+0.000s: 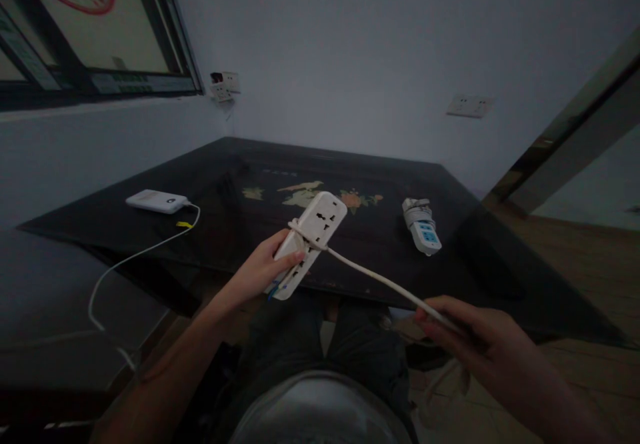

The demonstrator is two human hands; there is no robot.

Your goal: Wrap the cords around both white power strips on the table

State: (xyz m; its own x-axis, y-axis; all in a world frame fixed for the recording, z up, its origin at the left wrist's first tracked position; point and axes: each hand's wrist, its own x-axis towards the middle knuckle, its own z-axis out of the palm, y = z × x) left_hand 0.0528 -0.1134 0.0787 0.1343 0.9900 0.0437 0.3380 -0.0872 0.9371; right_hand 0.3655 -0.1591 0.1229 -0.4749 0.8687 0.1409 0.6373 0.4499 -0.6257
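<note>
My left hand (273,257) is closed around a white power strip (325,217), held tilted above the front edge of the dark table. A white cord (370,273) wraps once around the strip's middle and runs taut to the right. My right hand (465,327) grips that cord, and the rest of it hangs blurred below. Blue-ended bits of wire show at the strip's lower end near my left palm. On the table to the right lies a second power strip (427,234) with blue sockets, its grey-white cord wound around one end.
A white power bank (157,201) rests on the table's left side, its white cable (135,255) drooping over the edge. The dark table (210,171) has a painted bird and flowers. Wall sockets (470,105) sit behind, and a window is at the upper left.
</note>
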